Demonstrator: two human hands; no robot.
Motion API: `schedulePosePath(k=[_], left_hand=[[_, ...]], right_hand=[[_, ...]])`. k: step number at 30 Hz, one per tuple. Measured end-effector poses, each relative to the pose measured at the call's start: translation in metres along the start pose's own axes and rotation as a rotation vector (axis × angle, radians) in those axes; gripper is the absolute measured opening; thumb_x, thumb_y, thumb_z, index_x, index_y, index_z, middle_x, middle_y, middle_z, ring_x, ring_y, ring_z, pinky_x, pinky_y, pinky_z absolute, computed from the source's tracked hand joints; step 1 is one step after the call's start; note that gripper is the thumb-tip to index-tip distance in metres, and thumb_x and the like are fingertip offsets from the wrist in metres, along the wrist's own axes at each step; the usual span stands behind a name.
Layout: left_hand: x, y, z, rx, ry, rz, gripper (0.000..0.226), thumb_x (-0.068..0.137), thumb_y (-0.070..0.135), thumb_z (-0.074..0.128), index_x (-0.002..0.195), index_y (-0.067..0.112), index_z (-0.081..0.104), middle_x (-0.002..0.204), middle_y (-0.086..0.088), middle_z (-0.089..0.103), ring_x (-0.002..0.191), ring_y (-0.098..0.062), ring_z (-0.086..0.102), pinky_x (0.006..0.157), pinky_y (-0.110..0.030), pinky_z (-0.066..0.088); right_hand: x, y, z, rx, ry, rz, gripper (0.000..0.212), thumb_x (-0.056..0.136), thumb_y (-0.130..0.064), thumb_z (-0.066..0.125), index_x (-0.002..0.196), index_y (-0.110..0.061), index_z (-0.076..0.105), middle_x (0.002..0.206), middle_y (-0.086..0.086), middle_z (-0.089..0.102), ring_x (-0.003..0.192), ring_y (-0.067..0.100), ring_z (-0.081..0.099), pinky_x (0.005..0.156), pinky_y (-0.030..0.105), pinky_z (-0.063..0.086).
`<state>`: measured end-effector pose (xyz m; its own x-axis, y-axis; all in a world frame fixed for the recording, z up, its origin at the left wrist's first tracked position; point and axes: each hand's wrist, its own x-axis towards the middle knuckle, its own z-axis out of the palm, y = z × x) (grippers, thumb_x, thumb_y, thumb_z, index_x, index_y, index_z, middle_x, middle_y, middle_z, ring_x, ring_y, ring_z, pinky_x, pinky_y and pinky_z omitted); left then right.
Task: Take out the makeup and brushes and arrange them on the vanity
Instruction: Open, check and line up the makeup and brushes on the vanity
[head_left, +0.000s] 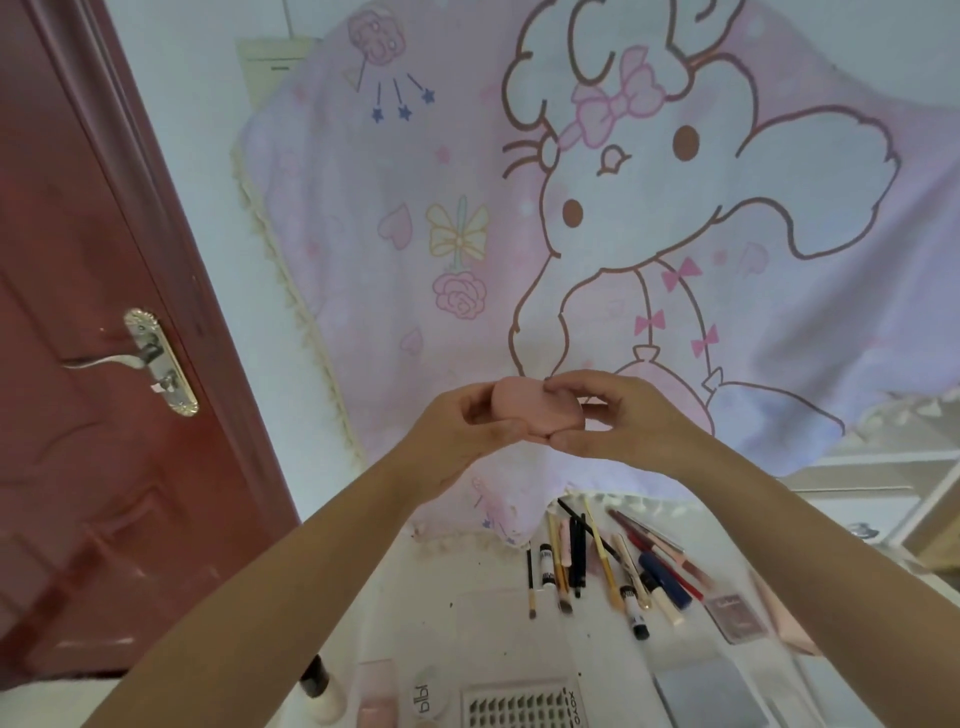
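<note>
Gripping a pink sponge (537, 413) between them, left hand (457, 431) and right hand (623, 421) pinch it. It is raised above the vanity (447, 582).

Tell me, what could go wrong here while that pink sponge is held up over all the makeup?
Both the left hand and right hand pinch the pink sponge in mid-air; if it slips, it could drop among the brushes and pencils below and knock them out of line. The vanity top looks speckled with dark marks, so a dropped sponge might also pick up dirt.
</note>
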<state>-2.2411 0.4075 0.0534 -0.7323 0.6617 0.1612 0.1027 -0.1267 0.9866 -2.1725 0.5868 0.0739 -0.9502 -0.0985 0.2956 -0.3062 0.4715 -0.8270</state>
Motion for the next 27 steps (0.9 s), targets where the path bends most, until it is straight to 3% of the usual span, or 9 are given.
schedulePosePath(k=[7, 15, 21, 25, 27], left_hand=[[0.002, -0.003, 0.001, -0.024, 0.033, 0.01, 0.031, 0.077, -0.011, 0.058, 0.093, 0.016, 0.059, 0.086, 0.0, 0.065, 0.071, 0.0, 0.066, 0.064, -0.011, 0.051], [0.002, -0.021, -0.004, -0.039, -0.022, -0.028, 0.035, 0.071, -0.006, 0.063, 0.098, 0.016, 0.06, 0.091, -0.001, 0.066, 0.077, -0.004, 0.067, 0.068, -0.013, 0.052], [0.0, -0.027, -0.002, 0.079, -0.022, -0.018, 0.048, 0.069, -0.011, 0.068, 0.098, 0.026, 0.059, 0.096, 0.006, 0.067, 0.083, -0.004, 0.068, 0.068, -0.015, 0.052], [-0.003, -0.034, 0.002, 0.148, 0.006, 0.008, 0.054, 0.066, -0.009, 0.073, 0.099, 0.03, 0.055, 0.101, 0.005, 0.064, 0.085, -0.004, 0.066, 0.07, -0.018, 0.055], [-0.004, -0.039, 0.004, 0.177, 0.01, 0.013, 0.057, 0.065, -0.009, 0.074, 0.099, 0.033, 0.054, 0.101, 0.008, 0.062, 0.084, -0.001, 0.066, 0.07, -0.018, 0.055]], right_hand=[[0.003, 0.003, 0.002, -0.005, 0.084, -0.006, 0.042, 0.067, -0.008, 0.074, 0.085, -0.042, 0.057, 0.093, -0.022, 0.058, 0.091, 0.002, 0.057, 0.08, 0.015, 0.049], [0.002, 0.017, 0.008, 0.008, 0.033, 0.034, 0.051, 0.069, 0.0, 0.073, 0.104, -0.032, 0.056, 0.093, -0.022, 0.056, 0.089, -0.006, 0.055, 0.079, 0.002, 0.045], [-0.004, 0.032, 0.008, -0.119, 0.004, 0.026, 0.063, 0.066, -0.007, 0.077, 0.117, -0.03, 0.048, 0.112, -0.016, 0.051, 0.111, 0.007, 0.05, 0.095, 0.031, 0.046], [-0.008, 0.043, 0.01, -0.218, 0.003, -0.005, 0.07, 0.066, -0.01, 0.079, 0.121, -0.031, 0.04, 0.125, -0.005, 0.047, 0.117, 0.009, 0.043, 0.098, 0.031, 0.041], [-0.011, 0.049, 0.011, -0.252, -0.022, 0.002, 0.07, 0.067, -0.012, 0.078, 0.12, -0.035, 0.039, 0.126, -0.009, 0.044, 0.118, 0.007, 0.041, 0.097, 0.027, 0.039]])
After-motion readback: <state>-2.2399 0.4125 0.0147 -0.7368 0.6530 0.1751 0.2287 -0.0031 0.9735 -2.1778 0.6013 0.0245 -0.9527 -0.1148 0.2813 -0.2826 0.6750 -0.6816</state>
